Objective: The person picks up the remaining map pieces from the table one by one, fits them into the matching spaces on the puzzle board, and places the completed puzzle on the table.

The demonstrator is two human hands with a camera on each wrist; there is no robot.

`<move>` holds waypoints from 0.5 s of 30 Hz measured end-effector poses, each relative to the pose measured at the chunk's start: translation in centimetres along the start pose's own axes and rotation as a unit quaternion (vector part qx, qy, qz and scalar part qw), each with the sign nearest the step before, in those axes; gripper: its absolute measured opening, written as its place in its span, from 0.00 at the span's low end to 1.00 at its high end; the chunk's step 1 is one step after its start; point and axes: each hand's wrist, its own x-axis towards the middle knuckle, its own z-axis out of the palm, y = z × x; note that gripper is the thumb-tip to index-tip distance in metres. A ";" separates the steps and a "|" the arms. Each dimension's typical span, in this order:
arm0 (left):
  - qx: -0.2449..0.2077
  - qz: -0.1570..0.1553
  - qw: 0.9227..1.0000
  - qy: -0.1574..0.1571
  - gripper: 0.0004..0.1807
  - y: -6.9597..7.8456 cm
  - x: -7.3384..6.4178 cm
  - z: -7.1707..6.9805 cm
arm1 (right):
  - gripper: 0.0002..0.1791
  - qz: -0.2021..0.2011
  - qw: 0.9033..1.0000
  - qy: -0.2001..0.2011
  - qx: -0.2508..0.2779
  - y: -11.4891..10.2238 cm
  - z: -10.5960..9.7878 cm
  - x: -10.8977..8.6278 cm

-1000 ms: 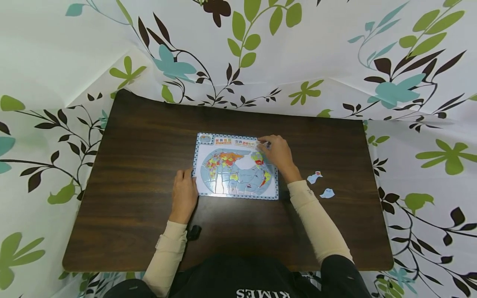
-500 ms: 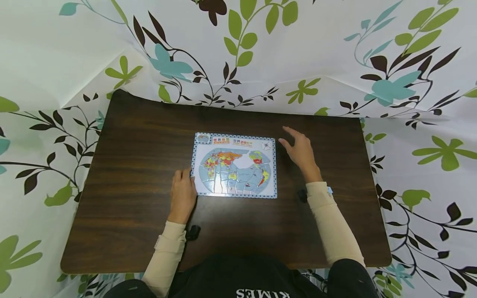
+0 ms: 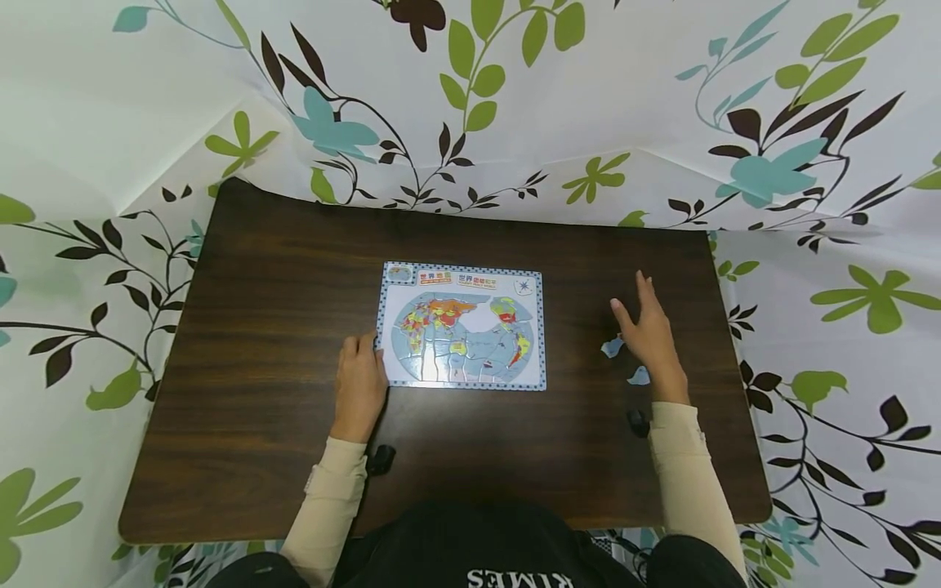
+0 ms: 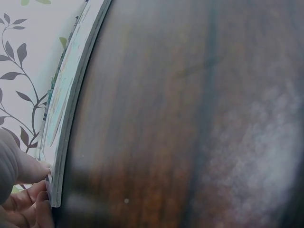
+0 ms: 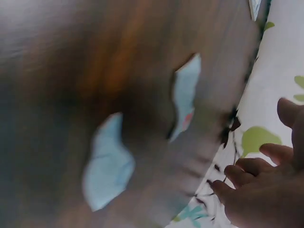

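Note:
A world-map jigsaw puzzle board [image 3: 529,374] with a blue patterned border lies mid-table, with a white gap in the upper part of its map. My left hand [image 3: 360,388] pinches the left edge of the board, its thumb above the rim in the left wrist view. My right hand [image 3: 654,347] is held to the right of the board, fingers extended and holding nothing. Close by it are two loose light-blue puzzle pieces, one with a red mark [image 5: 185,97] and one plain blue [image 5: 108,164].
The dark wooden table [image 3: 279,269] reaches beyond the board on all sides. A leaf-patterned white sheet [image 3: 662,188] hangs behind it and at both sides. Black wrist devices sit under the left wrist [image 3: 381,460] and the right wrist [image 3: 638,422].
My right hand has left the upper right corner of the board and moved right and toward the body, coming beside the loose pieces. The left hand stays at the board's edge.

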 end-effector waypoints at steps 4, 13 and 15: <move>0.004 0.000 1.000 -0.002 0.18 0.1 0.0 0.0 | 0.44 0.007 1.000 -0.020 0.008 1.3 -0.3 -1.7; 0.007 0.000 1.000 -0.003 0.18 0.2 0.0 -0.1 | 0.45 0.041 0.998 -0.037 0.010 3.4 -0.1 -4.0; 0.007 0.001 1.000 -0.001 0.18 0.2 0.0 -0.1 | 0.46 0.050 0.998 -0.046 0.005 3.6 0.1 -4.3</move>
